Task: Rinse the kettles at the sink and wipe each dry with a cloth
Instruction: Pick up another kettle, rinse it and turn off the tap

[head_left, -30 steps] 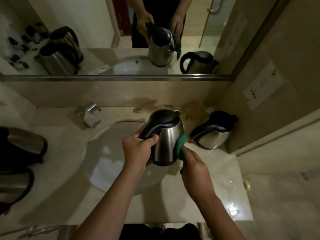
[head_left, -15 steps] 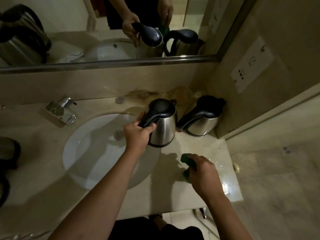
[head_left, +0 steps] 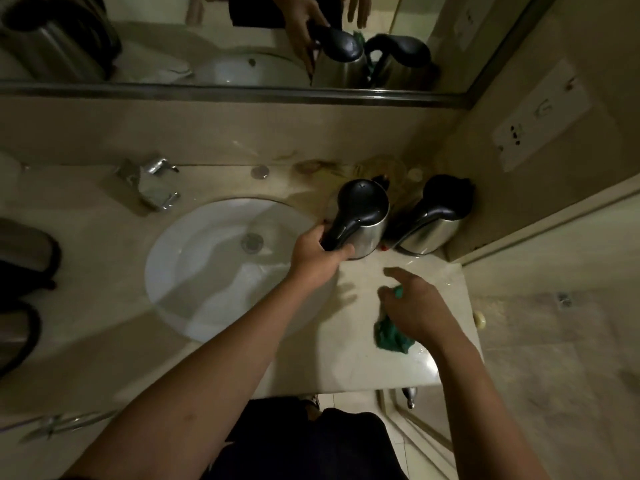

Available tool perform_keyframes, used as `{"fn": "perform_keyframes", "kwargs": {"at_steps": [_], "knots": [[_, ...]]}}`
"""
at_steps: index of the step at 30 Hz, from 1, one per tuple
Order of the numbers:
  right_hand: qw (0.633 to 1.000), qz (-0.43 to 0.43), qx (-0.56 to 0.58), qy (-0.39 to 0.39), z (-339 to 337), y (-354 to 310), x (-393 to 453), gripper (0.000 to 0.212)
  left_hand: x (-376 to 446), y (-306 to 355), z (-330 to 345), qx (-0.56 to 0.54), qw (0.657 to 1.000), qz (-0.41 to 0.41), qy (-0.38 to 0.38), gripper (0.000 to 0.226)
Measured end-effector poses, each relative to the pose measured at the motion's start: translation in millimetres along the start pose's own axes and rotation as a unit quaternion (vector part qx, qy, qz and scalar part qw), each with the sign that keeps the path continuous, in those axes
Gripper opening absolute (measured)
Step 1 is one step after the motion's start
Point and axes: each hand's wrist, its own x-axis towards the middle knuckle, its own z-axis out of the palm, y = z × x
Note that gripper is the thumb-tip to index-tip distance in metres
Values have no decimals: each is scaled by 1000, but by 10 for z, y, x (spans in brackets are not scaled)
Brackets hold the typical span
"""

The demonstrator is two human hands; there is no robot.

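Observation:
A steel kettle with a black lid and handle stands upright on the marble counter, just right of the sink. My left hand grips its handle. A second, similar kettle stands close beside it in the back right corner. My right hand is over a crumpled green cloth lying on the counter, fingers stretched out and relaxed, the palm touching or just above the cloth.
Two more kettles sit at the far left edge, partly cut off. A chrome tap stands behind the basin. Water drops lie on the counter's right end. A mirror spans the back wall and a socket plate is on the right wall.
The kettle went from being wiped over the basin to standing on the counter beside the other kettle. My right hand lowered the cloth onto the counter and its fingers opened.

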Motion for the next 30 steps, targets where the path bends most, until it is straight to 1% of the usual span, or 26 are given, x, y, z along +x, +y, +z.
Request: {"fn": "perform_keyframes", "kwargs": {"at_steps": [3,5,7,10,12,14,16,19,20,21,22,23,24,25,26,27,30], "knots": [[990,-90,109,1,176,-456,-147,30,-285,-139,-396,-55,997,-60,12,48],[980,-130,152,-25,370,-761,-248,21,-510,-339,-767,-77,994,-72,34,34],[970,-147,180,-67,583,-1074,-379,18,-772,-537,-1190,-95,989,-94,69,19],[962,-156,193,-113,898,-1529,-585,20,-1179,-817,-1842,-118,972,-147,142,13],[954,-163,211,-135,1114,-1802,-703,21,-1441,-1032,-2312,-142,949,-163,230,17],[948,-173,219,-151,1303,-2054,-787,21,-1660,-1210,-2773,-113,909,-161,366,19],[945,-191,210,-164,1489,-2286,-850,23,-1833,-1387,-3184,-100,845,-169,497,24],[942,-207,194,-182,1761,-2599,-925,28,-2032,-1633,-3647,-117,745,-217,620,40],[940,-215,185,-187,1838,-2692,-948,28,-2083,-1675,-3758,-116,716,-220,652,44],[939,-225,178,-191,1914,-2781,-972,28,-2118,-1737,-3864,-103,698,-219,674,46],[937,-236,172,-194,1976,-2864,-998,28,-2143,-1775,-3957,-74,697,-218,679,47],[934,-246,168,-195,2029,-2941,-1023,26,-2151,-1769,-4041,-38,710,-226,666,46],[933,-254,166,-195,2071,-3011,-1047,25,-2145,-1777,-4112,-12,732,-234,640,43],[931,-257,168,-195,2107,-3070,-1067,24,-2139,-1789,-4177,-10,759,-226,611,40],[931,-257,170,-196,2138,-3119,-1083,24,-2133,-1793,-4235,-35,782,-206,587,37],[931,-255,171,-197,2165,-3160,-1099,24,-2123,-1807,-4289,-69,799,-190,567,34],[933,-247,168,-201,2247,-3213,-1108,25,-2066,-1840,-4382,-169,836,-173,492,25]]}}
